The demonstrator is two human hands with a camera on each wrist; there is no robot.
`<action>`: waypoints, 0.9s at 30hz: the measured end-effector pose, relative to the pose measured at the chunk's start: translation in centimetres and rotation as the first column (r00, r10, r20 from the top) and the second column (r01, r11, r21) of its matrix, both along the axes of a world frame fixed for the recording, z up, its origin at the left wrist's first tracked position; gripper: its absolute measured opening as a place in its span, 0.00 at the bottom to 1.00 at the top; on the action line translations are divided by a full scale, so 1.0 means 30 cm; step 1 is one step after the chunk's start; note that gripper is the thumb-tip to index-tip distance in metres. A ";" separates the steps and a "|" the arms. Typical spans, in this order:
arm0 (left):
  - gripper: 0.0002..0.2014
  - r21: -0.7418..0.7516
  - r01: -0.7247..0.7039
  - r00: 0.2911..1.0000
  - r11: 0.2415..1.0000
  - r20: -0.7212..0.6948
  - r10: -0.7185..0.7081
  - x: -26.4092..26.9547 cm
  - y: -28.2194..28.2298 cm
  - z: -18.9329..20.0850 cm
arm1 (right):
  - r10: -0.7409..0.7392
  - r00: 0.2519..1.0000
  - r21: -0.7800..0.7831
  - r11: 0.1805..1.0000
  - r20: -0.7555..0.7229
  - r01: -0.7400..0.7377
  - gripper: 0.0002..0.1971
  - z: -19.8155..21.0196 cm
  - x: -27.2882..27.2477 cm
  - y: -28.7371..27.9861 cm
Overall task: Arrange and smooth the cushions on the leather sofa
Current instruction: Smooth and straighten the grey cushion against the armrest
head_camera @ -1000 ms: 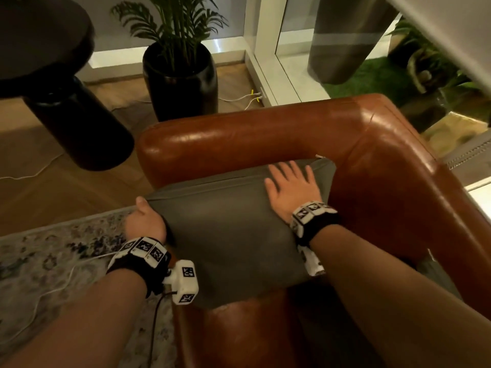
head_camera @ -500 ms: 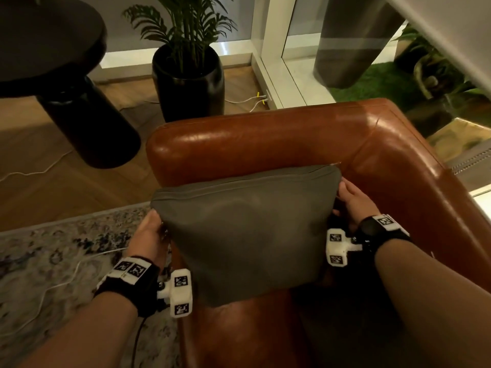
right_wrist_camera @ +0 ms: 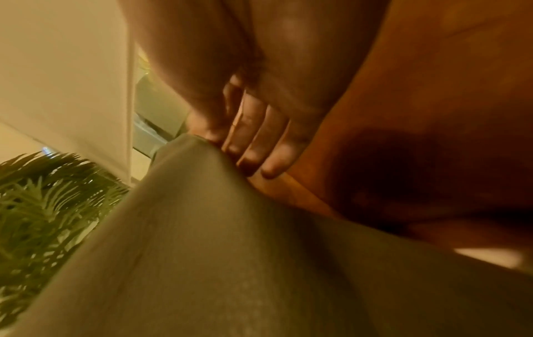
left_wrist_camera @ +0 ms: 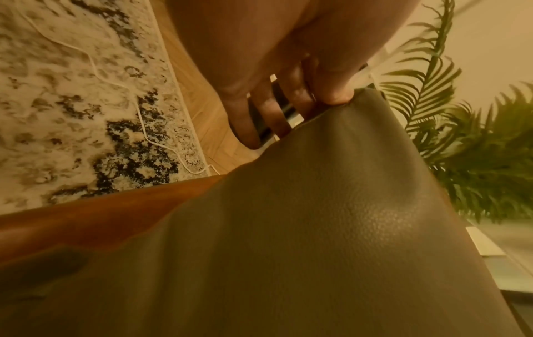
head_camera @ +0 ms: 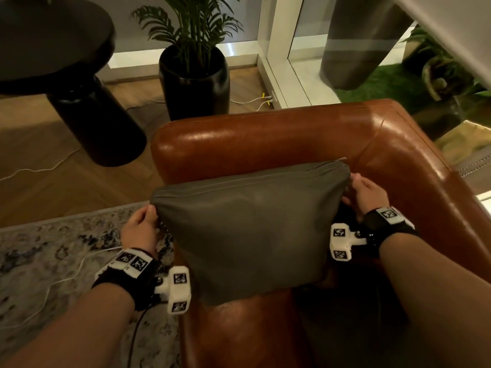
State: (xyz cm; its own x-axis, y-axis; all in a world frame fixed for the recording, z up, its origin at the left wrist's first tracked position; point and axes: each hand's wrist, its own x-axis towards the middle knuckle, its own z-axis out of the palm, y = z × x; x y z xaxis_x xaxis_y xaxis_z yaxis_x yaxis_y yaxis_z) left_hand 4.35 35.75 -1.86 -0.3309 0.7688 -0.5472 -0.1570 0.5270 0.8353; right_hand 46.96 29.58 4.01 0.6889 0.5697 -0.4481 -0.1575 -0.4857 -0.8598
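A grey leather cushion point(head_camera: 249, 229) leans against the armrest of the brown leather sofa point(head_camera: 265, 134), in its corner. My left hand point(head_camera: 140, 227) pinches the cushion's upper left corner, thumb on top and fingers behind it, as the left wrist view shows on the cushion point(left_wrist_camera: 317, 228). My right hand point(head_camera: 364, 195) grips the upper right corner between the cushion and the sofa back; in the right wrist view its thumb presses the cushion point(right_wrist_camera: 230, 250) and its fingers point(right_wrist_camera: 253, 146) lie behind. The cushion's lower edge rests on the seat.
A potted palm in a black pot point(head_camera: 195, 75) stands just behind the armrest. A round black side table point(head_camera: 66, 75) is at the left. A patterned rug point(head_camera: 53, 261) with white cables lies left of the sofa. Window frames and a curtain are behind.
My right hand left the cushion's face, where it lay flat, and took hold of the upper right corner. The left hand kept its corner. The cushion now stands a little higher.
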 end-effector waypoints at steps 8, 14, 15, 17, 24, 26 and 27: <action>0.17 -0.074 -0.009 0.999 0.997 -0.039 0.006 -0.007 0.032 -0.001 | 0.015 0.993 -0.177 0.984 0.121 0.007 0.15 -0.012 0.025 0.023; 0.14 -0.079 -0.028 0.997 0.997 -0.079 0.022 -0.034 0.059 -0.005 | -0.019 0.986 -0.151 0.987 0.164 0.044 0.14 -0.021 0.048 0.035; 0.14 -0.054 -0.008 0.998 0.999 -0.065 0.004 -0.034 0.041 -0.014 | -0.021 0.994 -0.124 0.992 0.109 0.035 0.12 -0.024 0.034 0.027; 0.14 -0.039 0.112 0.992 0.993 -0.057 -0.114 -0.038 -0.019 -0.042 | -0.018 0.998 -0.129 0.992 -0.062 0.010 0.13 -0.055 0.016 -0.003; 0.19 -0.079 0.154 0.986 0.985 0.084 -0.147 0.035 -0.059 -0.090 | 0.152 0.987 -0.264 0.951 -0.051 -0.160 0.18 -0.146 -0.044 -0.048; 0.18 -0.107 0.087 0.995 0.991 0.057 -0.081 0.047 -0.043 -0.084 | 0.149 0.988 -0.281 0.951 0.040 -0.132 0.18 -0.137 -0.036 -0.040; 0.18 -0.115 0.077 0.996 0.990 0.057 -0.071 0.042 -0.039 -0.088 | 0.149 0.988 -0.268 0.955 0.051 -0.130 0.18 -0.136 -0.026 -0.035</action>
State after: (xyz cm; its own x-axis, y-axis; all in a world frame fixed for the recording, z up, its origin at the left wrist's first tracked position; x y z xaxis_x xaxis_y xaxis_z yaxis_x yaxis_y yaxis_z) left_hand 5.62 34.59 -4.51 -0.2436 0.7201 -0.6496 -0.1557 0.6321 0.7591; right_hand 46.18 28.54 -0.06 0.6464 0.5306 -0.5483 -0.0161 -0.7090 -0.7050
